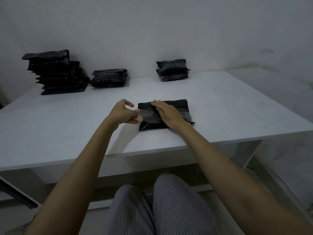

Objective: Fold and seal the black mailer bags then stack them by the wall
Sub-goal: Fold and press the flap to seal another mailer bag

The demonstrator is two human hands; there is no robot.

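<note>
Head-camera footage looked down over a white table (220, 102) pushed against a pale wall (152, 31), with the person seated at its near edge and striped trousers (162, 206) showing below. Near the middle of the table lay a black mailer bag (179, 107), folded into a rough rectangle with glossy creases. The right hand (166, 114) lay flat on top of it, fingers straight and close together, pressing the folded part down and covering much of the bag's centre. The left hand (124, 112) sat at the bag's left edge with its fingers curled, thumb and fingertips pinching what looked like a thin clear strip at that edge; the strip was too faint to tell for certain. Both forearms reached in from the bottom of the frame and hid the table's near edge between them. Along the wall stood three groups of black bags, well apart from the one being handled. A tall stack (55, 73) of many bags sat at the far left, leaning a little unevenly. Just beside it to the right rested a low pile (109, 78). Farther right, past a bare stretch of table, a small stack (172, 69) stood against the wall. Nothing lay between the hands and those stacks.
</note>
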